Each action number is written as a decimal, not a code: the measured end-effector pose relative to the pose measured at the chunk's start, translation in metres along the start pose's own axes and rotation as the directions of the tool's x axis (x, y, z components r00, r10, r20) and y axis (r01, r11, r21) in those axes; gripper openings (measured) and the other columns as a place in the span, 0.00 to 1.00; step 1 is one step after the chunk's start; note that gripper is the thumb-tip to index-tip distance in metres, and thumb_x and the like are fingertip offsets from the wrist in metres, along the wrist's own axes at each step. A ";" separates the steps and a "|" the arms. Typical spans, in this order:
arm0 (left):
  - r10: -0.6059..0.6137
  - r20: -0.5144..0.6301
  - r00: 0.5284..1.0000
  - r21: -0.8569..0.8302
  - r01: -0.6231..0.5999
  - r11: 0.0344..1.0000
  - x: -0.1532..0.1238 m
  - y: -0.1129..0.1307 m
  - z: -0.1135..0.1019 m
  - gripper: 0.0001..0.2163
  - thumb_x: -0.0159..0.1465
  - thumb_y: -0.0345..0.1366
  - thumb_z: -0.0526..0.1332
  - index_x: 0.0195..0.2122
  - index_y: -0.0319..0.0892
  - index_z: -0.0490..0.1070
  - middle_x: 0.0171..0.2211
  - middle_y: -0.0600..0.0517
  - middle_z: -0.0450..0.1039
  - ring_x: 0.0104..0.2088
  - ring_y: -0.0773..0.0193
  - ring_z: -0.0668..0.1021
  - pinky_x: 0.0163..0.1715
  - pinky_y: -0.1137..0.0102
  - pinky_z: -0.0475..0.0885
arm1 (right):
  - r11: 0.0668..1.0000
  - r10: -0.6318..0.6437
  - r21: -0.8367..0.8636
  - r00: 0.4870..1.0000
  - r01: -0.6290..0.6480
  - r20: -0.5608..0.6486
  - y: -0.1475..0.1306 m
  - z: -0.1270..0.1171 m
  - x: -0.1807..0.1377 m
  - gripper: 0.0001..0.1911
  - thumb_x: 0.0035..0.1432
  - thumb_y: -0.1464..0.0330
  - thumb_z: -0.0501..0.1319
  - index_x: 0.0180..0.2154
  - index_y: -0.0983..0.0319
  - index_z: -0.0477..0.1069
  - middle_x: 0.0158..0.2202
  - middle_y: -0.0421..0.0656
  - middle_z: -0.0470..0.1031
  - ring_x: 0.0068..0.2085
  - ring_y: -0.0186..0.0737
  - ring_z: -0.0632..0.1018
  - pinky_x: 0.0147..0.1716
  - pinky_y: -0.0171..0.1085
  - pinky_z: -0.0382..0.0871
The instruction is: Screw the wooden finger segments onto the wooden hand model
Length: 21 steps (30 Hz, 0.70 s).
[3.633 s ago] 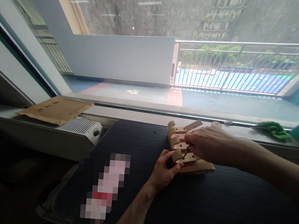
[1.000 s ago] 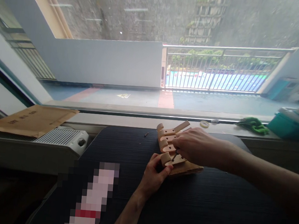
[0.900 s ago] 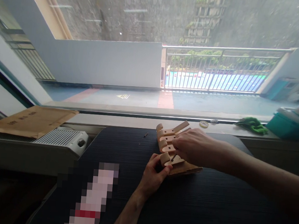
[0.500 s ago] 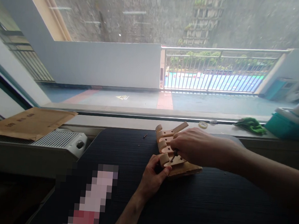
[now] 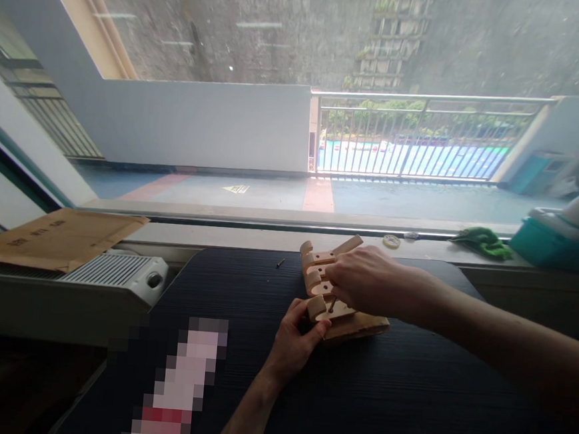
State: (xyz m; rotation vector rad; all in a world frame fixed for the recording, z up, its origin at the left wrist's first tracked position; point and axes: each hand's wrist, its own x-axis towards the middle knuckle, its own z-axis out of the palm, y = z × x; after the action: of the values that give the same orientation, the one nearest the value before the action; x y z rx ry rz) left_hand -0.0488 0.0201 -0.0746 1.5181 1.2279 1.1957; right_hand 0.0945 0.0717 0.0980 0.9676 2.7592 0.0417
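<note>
A pale wooden piece (image 5: 323, 271) with rounded, hook-like ends and drilled holes sits on the dark tabletop. Its near end rests at a flat wooden board (image 5: 361, 325). My left hand (image 5: 298, 331) grips the near left corner, thumb in front and fingers round the side. Above the same end, my right hand (image 5: 365, 276) is closed round a screwdriver (image 5: 332, 305). Its thin shaft points down at a hole in the nearest slat; the handle is hidden in my fist. A loose screw (image 5: 280, 263) lies left of the wooden piece.
The black table (image 5: 380, 398) stands against a window sill. On the sill are a roll of tape (image 5: 391, 241), a green cloth (image 5: 485, 243) and a teal container (image 5: 548, 239). At left, a brown envelope (image 5: 57, 235) lies on a white radiator (image 5: 129, 278). A blurred-out item (image 5: 190, 370) is on the table.
My right hand has turned slightly about the screwdriver and its fist now covers the dark handle. My left hand keeps its hold on the wooden piece.
</note>
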 end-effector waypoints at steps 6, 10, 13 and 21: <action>0.002 0.008 1.000 -0.004 -0.002 1.000 0.000 0.000 -0.001 0.08 0.60 0.36 0.61 0.40 0.43 0.72 0.36 0.53 0.65 0.39 0.63 0.70 0.41 0.70 0.67 | 0.999 -0.045 0.031 0.999 0.045 -0.009 0.006 -0.007 -0.007 0.09 0.51 0.74 0.60 0.36 0.60 0.73 0.31 0.41 0.75 0.29 0.37 0.73 0.23 0.34 0.50; -0.012 0.019 1.000 -0.011 0.012 1.000 0.000 0.001 0.000 0.09 0.60 0.37 0.61 0.41 0.42 0.71 0.36 0.53 0.64 0.37 0.64 0.71 0.39 0.71 0.67 | 0.984 -0.148 0.103 0.989 0.146 0.012 0.003 -0.008 -0.008 0.08 0.55 0.77 0.57 0.36 0.62 0.72 0.37 0.42 0.74 0.33 0.33 0.72 0.27 0.32 0.55; -0.013 0.016 1.000 0.006 0.012 1.000 0.001 0.001 0.000 0.09 0.60 0.36 0.61 0.41 0.42 0.71 0.36 0.53 0.64 0.37 0.64 0.71 0.40 0.71 0.67 | 0.982 -0.157 0.106 0.987 0.158 -0.016 0.003 -0.003 -0.004 0.08 0.57 0.77 0.57 0.36 0.64 0.72 0.38 0.45 0.73 0.34 0.33 0.72 0.29 0.32 0.56; -0.011 0.010 1.000 0.018 0.011 1.000 0.001 0.000 -0.001 0.09 0.60 0.36 0.61 0.41 0.42 0.71 0.37 0.53 0.65 0.38 0.63 0.71 0.41 0.70 0.67 | 0.995 -0.073 0.071 0.997 0.074 -0.018 0.008 0.002 0.001 0.06 0.57 0.73 0.56 0.32 0.63 0.71 0.25 0.40 0.70 0.23 0.30 0.65 0.22 0.34 0.46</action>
State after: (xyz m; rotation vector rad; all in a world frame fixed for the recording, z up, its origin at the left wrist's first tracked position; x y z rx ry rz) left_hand -0.0493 0.0209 -0.0741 1.5272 1.2419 1.1713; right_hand 0.0992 0.0781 0.0971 0.8856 2.8252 -0.0628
